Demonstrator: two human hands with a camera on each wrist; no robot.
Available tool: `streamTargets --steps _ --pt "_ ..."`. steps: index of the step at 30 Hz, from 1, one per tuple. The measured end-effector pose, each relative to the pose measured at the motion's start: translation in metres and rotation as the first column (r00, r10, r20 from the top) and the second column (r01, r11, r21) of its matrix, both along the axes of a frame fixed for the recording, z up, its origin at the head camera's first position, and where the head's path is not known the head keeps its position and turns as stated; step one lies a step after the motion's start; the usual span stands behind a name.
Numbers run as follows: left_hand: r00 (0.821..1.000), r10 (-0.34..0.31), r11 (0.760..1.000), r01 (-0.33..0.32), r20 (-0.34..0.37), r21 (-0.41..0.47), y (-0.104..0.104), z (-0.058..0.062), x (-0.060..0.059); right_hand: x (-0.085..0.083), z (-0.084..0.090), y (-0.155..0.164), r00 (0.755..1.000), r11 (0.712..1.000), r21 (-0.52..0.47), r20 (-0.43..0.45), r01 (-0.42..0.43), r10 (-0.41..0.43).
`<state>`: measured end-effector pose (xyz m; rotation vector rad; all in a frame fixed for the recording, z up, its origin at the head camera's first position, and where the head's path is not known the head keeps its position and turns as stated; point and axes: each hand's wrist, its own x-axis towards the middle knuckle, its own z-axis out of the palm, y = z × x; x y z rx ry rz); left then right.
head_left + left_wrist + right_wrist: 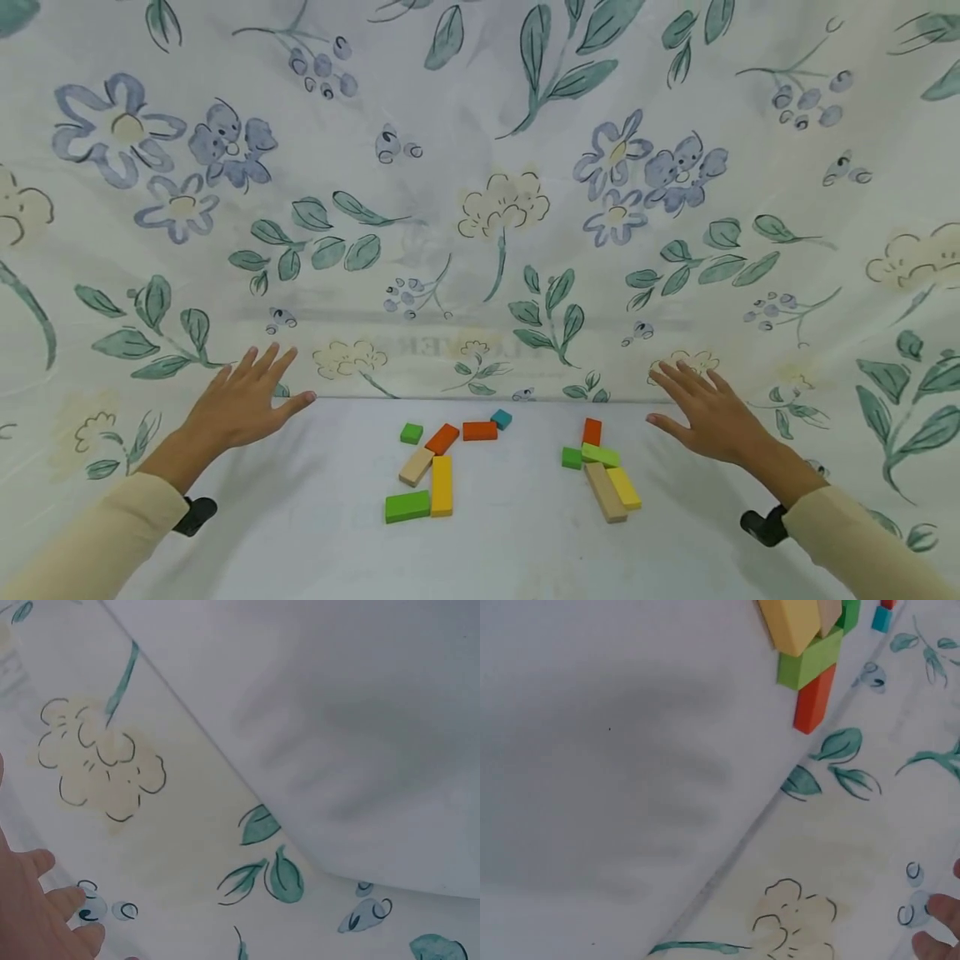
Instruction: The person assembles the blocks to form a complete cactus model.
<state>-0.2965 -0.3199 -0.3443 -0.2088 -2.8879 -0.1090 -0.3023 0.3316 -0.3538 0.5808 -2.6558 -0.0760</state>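
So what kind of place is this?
Probably a tabletop set up for block play: a white table backed by a floral cloth, with coloured wooden blocks lying between two open hands.

The person has two bare hands. The left hand [242, 406] has no glove and no ring on it, and neither does the right hand [708, 414]. Each arm wears a long sleeve in a soft, pale cream colour. The left sleeve [93, 542] ends at the wrist, and so does the right sleeve [862, 542]. The cloth looks smooth and plain, with no pictures or stripes. Under each wrist sits a small black thing with round edges. One is the left wrist mount [197, 514] and the other is the right wrist mount [762, 527]. Both stick out just where the sleeves stop.
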Motion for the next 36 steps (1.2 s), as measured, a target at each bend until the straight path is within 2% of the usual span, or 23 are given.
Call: streamTargets --steps 7,14,18,25,30,36 --pt "0.999 -0.024 1.0 0.024 0.028 -0.006 0.015 0.0 0.005 0.008 0.0 -0.011 0.995 0.998 -0.041 0.094 -0.036 0.04" --pt "0.999 -0.039 0.999 0.039 0.016 0.003 0.021 -0.002 0.004 0.017 -0.008 -0.022 0.967 0.984 -0.133 0.209 -0.119 0.145" --pt "0.999 -0.046 0.999 0.046 0.002 0.002 0.023 -0.001 0.002 0.02 -0.008 -0.025 0.959 0.977 -0.135 0.208 -0.167 0.193" --pt "0.996 -0.085 0.996 0.085 0.007 -0.014 0.037 -0.001 0.0 0.021 -0.004 -0.027 0.958 0.972 -0.142 0.196 -0.185 0.211" --pt "0.995 -0.102 0.995 0.102 0.012 0.0 0.047 -0.006 0.003 0.023 -0.009 -0.029 0.94 0.968 -0.156 0.253 -0.196 0.231" --pt "0.993 -0.118 0.993 0.118 0.026 0.008 0.056 -0.011 0.008 0.022 -0.013 -0.035 0.9 0.967 -0.191 0.37 -0.169 0.231"
